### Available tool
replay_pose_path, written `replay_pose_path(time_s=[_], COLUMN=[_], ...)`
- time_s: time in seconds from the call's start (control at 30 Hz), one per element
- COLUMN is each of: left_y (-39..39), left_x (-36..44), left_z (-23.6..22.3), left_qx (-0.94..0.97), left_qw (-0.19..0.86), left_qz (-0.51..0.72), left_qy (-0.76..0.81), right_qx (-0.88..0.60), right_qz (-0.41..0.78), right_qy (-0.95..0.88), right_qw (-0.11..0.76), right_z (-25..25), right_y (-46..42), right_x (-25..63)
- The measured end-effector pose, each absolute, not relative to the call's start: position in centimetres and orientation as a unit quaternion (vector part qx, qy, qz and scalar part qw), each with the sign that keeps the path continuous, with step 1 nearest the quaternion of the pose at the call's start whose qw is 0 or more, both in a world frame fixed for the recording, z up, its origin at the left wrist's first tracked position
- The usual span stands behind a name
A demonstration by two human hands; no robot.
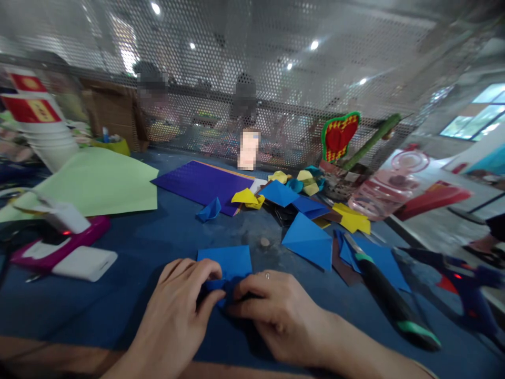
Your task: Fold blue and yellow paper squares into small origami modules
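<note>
On the blue table, a sheet of blue folding paper (pixel 231 258) lies between my two hands, its near edge partly folded up. My left hand (pixel 185 292) pinches the left side of the fold between thumb and fingers. From the right, my right hand (pixel 278 310) has its fingers curled onto the paper's near corner; a ring shows on one finger. The fingertips partly hide the fold. Beyond the hands sit a small folded blue paper piece (pixel 209 210) and a yellow folded piece (pixel 248 198).
Blue paper squares (pixel 310 242), a green-and-black-handled cutter (pixel 390 295) and a glue gun (pixel 465 284) lie right. A purple sheet (pixel 201 184) and pale green paper (pixel 98 181) are behind. Left are a power strip (pixel 100 231) and stacked paper cups (pixel 43 121). A perforated screen (pixel 221 52) stands at the back.
</note>
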State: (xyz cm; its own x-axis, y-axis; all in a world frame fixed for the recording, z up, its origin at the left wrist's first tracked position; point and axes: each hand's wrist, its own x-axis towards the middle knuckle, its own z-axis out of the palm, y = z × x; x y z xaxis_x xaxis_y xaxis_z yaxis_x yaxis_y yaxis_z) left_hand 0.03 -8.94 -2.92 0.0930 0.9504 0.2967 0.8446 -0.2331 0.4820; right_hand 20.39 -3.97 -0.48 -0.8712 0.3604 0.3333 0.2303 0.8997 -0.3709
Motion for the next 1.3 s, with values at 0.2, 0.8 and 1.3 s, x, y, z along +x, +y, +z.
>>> replay_pose_path(time_s=[0.2,0.8,1.3], left_y=[-8.6,-7.8,-8.1], left_x=[-1.3,-1.8,-0.1], left_z=[-2.4,-1.5,-1.8], left_qx=[0.717,0.734,0.753], left_qw=[0.196,0.245,0.159], left_qz=[0.293,0.247,0.212], left_qy=[0.602,0.584,0.602], right_qx=[-0.262,-0.366,-0.373], right_qz=[0.227,0.261,0.214], right_qy=[-0.915,-0.871,-0.884], right_qw=[0.206,0.197,0.182], right_z=[-0.4,-0.7,-0.7], right_y=[-3.9,-2.7,-3.0], right_x=[20.0,18.3,17.7])
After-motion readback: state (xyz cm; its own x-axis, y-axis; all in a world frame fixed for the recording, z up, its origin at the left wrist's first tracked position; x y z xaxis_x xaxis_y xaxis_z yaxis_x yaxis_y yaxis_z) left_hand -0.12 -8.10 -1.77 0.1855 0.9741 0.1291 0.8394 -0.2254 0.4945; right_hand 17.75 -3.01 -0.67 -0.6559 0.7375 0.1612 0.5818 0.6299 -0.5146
